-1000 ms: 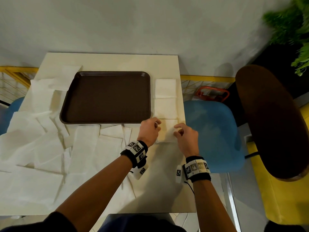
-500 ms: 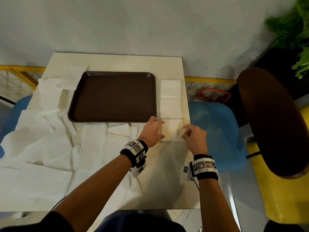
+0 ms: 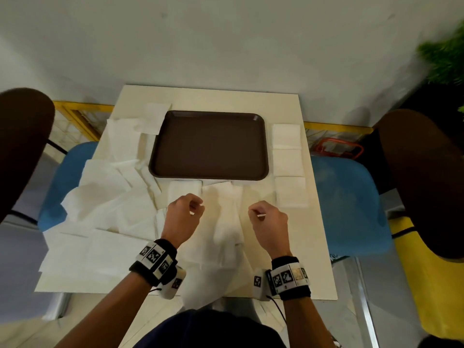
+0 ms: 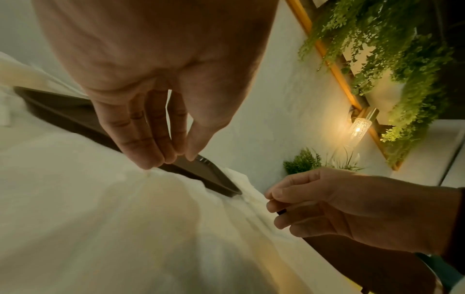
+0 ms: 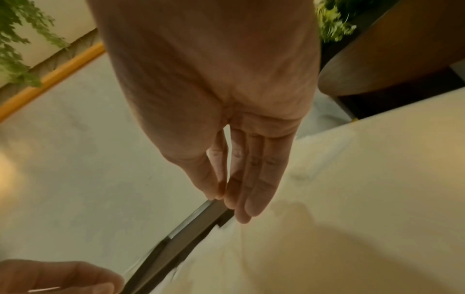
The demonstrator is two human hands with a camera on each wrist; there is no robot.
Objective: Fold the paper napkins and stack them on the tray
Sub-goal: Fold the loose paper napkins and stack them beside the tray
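Note:
An empty brown tray (image 3: 208, 144) lies at the middle of the cream table (image 3: 226, 99). To its right, three folded white napkins (image 3: 288, 162) lie in a column. An unfolded napkin (image 3: 223, 222) is spread in front of the tray. My left hand (image 3: 194, 209) and right hand (image 3: 253, 213) hover over it, a hand's width apart. In the left wrist view my left hand (image 4: 173, 157) has thumb and fingertips pressed together at the puckered napkin (image 4: 125, 218). In the right wrist view my right hand (image 5: 224, 199) pinches the same sheet (image 5: 302, 248) beside the tray rim (image 5: 191, 224).
Several loose unfolded napkins (image 3: 108, 197) cover the table's left side and front left. Blue chairs (image 3: 346, 202) stand at both sides, and round dark brown tables (image 3: 421, 177) beyond them. A wall runs behind the table, with green plants (image 3: 444, 59) at the right.
Both hands have left the nearest folded napkin at the tray's right and moved to the unfolded napkin in front of the tray. My head has turned, centring the table.

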